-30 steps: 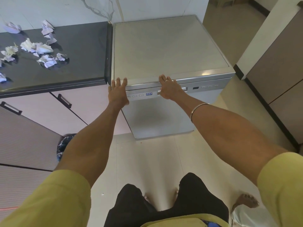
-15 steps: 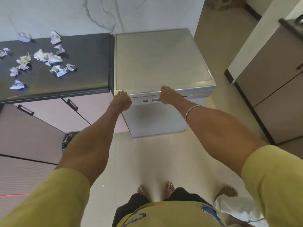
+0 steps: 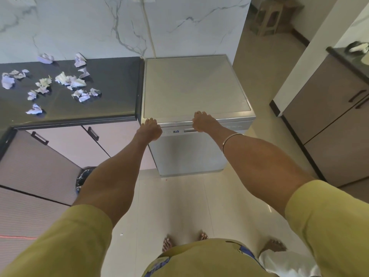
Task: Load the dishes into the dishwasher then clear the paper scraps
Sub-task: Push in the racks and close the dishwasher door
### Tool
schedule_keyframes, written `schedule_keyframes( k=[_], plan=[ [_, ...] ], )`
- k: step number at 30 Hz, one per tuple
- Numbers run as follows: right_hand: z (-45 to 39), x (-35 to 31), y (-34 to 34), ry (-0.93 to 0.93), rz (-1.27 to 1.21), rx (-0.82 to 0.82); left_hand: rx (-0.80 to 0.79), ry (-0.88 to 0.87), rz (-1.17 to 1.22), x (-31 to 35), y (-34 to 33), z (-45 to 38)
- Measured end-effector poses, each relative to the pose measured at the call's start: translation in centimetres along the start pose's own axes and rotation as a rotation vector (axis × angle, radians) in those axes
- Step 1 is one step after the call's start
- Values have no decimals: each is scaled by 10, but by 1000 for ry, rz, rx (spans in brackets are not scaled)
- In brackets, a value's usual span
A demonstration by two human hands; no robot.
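1. Both hands are up at the front top edge of the dishwasher [image 3: 196, 84]. The left hand [image 3: 150, 129] is on the corner nearest the counter and the right hand [image 3: 202, 122] is nearer the middle, just above the control strip.
2. Grip: fingers of both hands look curled over the door's top lip. Honestly can't tell how firmly they're clamped, or whether they're pushing or pulling.
3. The door looks closed and no dishes are in sight, so my guess is the loading part is finished.
4. The paper scraps [image 3: 69, 80] are scattered on the dark counter [image 3: 111, 100] just left of the dishwasher, untouched.
5. Next up, probably: let go, shift left, and gather those crumpled bits. They're light and spread out, so it'll take a few grabs.
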State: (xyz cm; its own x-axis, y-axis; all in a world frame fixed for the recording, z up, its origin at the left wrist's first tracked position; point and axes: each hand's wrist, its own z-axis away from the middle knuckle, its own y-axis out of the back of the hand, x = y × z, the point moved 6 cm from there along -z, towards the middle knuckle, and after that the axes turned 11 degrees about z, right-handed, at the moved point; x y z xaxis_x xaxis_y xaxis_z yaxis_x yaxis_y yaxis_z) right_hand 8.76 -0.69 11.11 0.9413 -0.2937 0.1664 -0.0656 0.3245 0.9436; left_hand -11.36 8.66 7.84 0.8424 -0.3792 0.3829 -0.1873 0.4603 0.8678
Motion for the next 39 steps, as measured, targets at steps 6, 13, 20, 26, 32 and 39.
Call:
schedule_keyframes(
  k=[6,13,20,26,32,39],
  plan=[
    [12,-8,3,6,22,12,-1,-6,-18,-9,6,7],
    [16,-24,9,37,29,22,24,8,2,-28,13,12],
    [12,-56,17,103,54,6,79,39,93,-47,26,32],
    [6,-105,36,125,-29,53,128,65,135,-87,49,45],
    [-7,-170,51,190,-18,56,173,134,117,-140,75,58],
    [-23,-259,78,354,90,126,311,230,215,-215,110,76]
  ],
)
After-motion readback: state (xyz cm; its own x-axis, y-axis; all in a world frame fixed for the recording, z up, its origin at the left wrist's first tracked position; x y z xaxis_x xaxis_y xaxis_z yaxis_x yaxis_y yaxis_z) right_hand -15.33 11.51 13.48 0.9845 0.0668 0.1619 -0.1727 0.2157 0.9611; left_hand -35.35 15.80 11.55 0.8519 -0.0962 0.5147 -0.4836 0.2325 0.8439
